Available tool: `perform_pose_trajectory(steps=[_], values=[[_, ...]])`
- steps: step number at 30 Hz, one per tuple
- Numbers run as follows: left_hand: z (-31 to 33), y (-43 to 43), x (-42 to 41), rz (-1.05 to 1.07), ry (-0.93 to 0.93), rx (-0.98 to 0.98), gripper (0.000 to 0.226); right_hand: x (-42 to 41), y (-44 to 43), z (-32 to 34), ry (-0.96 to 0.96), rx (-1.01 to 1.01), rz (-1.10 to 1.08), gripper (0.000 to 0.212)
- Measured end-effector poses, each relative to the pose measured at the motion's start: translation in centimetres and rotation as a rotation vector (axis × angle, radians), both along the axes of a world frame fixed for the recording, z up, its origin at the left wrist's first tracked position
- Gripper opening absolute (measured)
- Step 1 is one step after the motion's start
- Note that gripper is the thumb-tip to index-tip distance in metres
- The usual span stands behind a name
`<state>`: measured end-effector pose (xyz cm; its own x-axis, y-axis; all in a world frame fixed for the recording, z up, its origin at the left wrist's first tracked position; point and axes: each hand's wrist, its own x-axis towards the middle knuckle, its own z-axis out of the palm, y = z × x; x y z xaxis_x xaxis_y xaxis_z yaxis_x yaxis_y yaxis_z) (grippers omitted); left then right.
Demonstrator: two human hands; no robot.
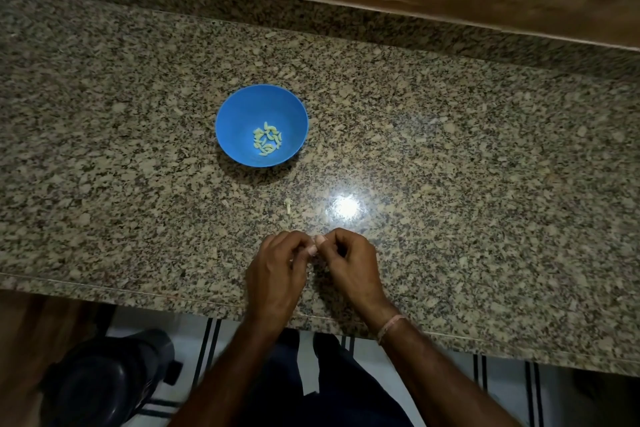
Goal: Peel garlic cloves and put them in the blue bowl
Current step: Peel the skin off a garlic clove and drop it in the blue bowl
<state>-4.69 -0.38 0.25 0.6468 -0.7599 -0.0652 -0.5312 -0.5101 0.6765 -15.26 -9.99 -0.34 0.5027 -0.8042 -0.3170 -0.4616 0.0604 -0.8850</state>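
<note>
With left hand (277, 270) and right hand (349, 267) together, pinching a hidden garlic clove: nick skin, peel cleanly, drop into round blue plastic bowl (242, 104).

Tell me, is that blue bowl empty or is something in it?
Not empty. The blue bowl stands upright with a small cluster of pale peeled cloves on its bottom, mostly unfilled.

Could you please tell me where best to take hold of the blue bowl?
Probably pinch the blue bowl at its near rim, coming from above: it stands upright, the rim is bare, and the garlic cloves lie low inside.
</note>
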Motion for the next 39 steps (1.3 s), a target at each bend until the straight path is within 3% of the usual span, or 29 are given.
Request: perform_pose_trajectory(steps=[6,12,17,20,27,30,34,36,39], values=[[-1.7,2.0,3.8,0.318,-0.058,0.065,0.01,-0.4,-0.2,-0.8,0.019,-0.095,-0.004,0.013],[-3.0,3.1,4.8,0.272,-0.001,-0.028,0.02,-2.5,-0.8,-0.6,0.075,-0.299,0.069,0.026],[-3.0,5.0,0.8,0.071,0.144,-0.004,0.03,-5.4,0.5,-1.2,0.252,-0.389,0.378,0.055],[-3.3,5.3,-0.1,-0.045,0.057,0.097,0.033,-4.3,1.7,-1.2,0.197,-0.411,0.348,0.046],[-2.7,3.9,-0.4,0.128,0.074,0.088,0.021,0.6,0.5,-0.4,0.053,-0.339,0.366,0.031],[-2.7,3.0,-0.5,0.211,0.054,0.095,0.021,-1.2,-0.5,-0.4,0.059,-0.321,0.37,0.037],[-2.8,4.0,-0.3,0.328,0.151,0.011,0.013,-1.2,1.1,-0.8,0.136,-0.451,0.539,0.054],[-2.6,4.7,-0.1,0.415,0.182,-0.034,0.013,0.1,1.7,-1.3,0.127,-0.471,0.573,0.042],[-2.1,5.2,0.0,0.483,0.243,-0.047,0.012,1.1,2.2,-1.9,0.128,-0.483,0.524,0.005]])
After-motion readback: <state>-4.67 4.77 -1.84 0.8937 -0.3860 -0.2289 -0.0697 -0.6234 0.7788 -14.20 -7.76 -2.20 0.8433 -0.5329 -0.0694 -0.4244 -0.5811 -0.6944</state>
